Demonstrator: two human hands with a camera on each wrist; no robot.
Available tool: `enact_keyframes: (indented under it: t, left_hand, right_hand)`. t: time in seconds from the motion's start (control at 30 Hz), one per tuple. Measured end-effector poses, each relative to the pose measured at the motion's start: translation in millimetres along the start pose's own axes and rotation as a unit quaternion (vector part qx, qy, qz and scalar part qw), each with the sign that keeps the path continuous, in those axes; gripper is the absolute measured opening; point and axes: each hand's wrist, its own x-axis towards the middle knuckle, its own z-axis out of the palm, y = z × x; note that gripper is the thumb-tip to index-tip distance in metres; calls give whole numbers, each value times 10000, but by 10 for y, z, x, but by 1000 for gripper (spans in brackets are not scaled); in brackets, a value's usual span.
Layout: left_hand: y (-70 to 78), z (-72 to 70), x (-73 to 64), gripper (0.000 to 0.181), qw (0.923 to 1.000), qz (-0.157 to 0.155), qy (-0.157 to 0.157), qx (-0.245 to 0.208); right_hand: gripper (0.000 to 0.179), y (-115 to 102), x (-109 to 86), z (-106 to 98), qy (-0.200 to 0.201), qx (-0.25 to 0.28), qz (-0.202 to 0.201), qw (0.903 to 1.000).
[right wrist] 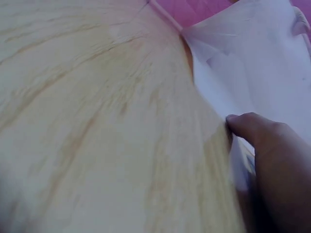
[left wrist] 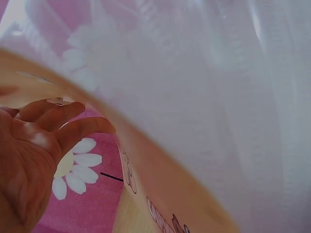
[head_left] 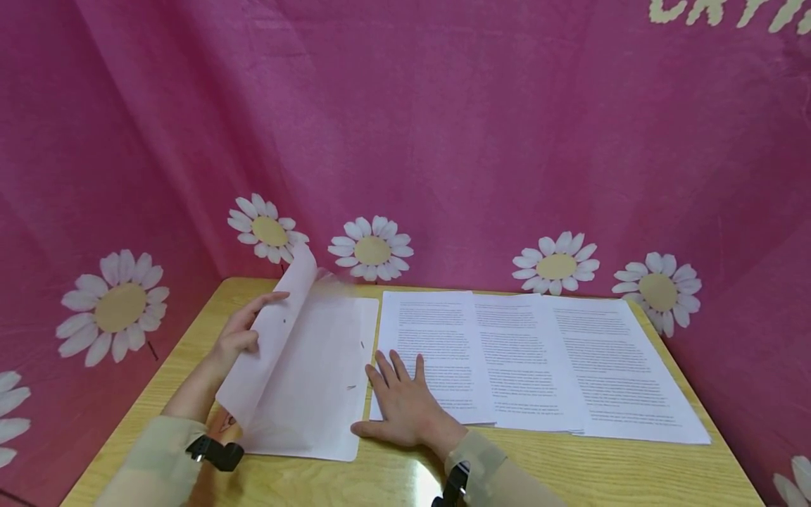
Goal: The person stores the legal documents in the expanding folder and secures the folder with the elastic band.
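A pale pink folder point(head_left: 317, 380) with translucent plastic lies on the left of the table, its left-hand cover point(head_left: 269, 345) raised and curving upright. Fingers of my left hand point(head_left: 237, 338) touch this cover from its left side. In the left wrist view, those fingers point(left wrist: 99, 125) meet the cover's outer face point(left wrist: 160, 179), which bears small cartoon drawings. My right hand point(head_left: 405, 405) rests palm down with fingers spread, over the lower left corner of the nearest printed sheets point(head_left: 437, 338). Its thumb point(right wrist: 250, 127) reaches the folder's right edge.
Two more piles of printed sheets, a middle one point(head_left: 519, 352) and a right one point(head_left: 608, 352), overlap in a row. The wooden table point(head_left: 557, 468) stands against a pink curtain point(head_left: 443, 141) with daisy prints. Each wrist wears a black strap.
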Motion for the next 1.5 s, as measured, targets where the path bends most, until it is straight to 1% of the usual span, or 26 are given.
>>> enact_keyframes:
  t: [0.13,0.23,0.4,0.5,0.7,0.8,0.93,1.03,1.13,1.23,1.33,1.5]
  left_hand:
    - [-15,12,6,82,9999,95,-56,21]
    - [-32,19,-4,80,9999,117,-103,41]
    - [-60,15,-34,80,9998,88,-127,102]
    - [-60,10,-54,81,9999,19,-122,82]
    - [-58,14,-66,82,9999,-122,-108,41]
    - [-36,22,-61,81,9998,-154,-93,13]
    - [-13,39,-52,81,9999,-117,-84,-7]
    - [-17,54,-47,82,9999,-68,-85,-13]
    - [-33,63,-49,83,9999,-64,-106,-54]
    - [-51,68,-50,84,9997,-128,-150,-172]
    - [-67,72,-47,85,9993,-193,-189,-253]
    - [-74,91,-42,86,9991,-242,-210,-266]
  right_hand:
    - [111,7,7,-39,22,34,17,10000]
    - [108,22,0,-99,145,188,45,9997]
    - [103,121,-27,-257,573,354,190,9975]
    - [102,240,-57,-355,797,435,300,9954]
    - [103,500,-155,-510,1019,579,712,9905]
    - [103,612,-203,-564,1138,609,854,9879]
    - [104,756,-254,-614,1284,666,1021,9842]
    - [106,875,-286,-624,1281,769,1252,9808]
    - [108,984,-317,-628,1220,1041,1550,9748]
    - [109,1071,-347,-619,1134,1331,1885,9664]
    - [109,1141,-363,-589,1133,1561,2187,9565]
    - [109,1224,-360,-532,1277,1767,2718,9373]
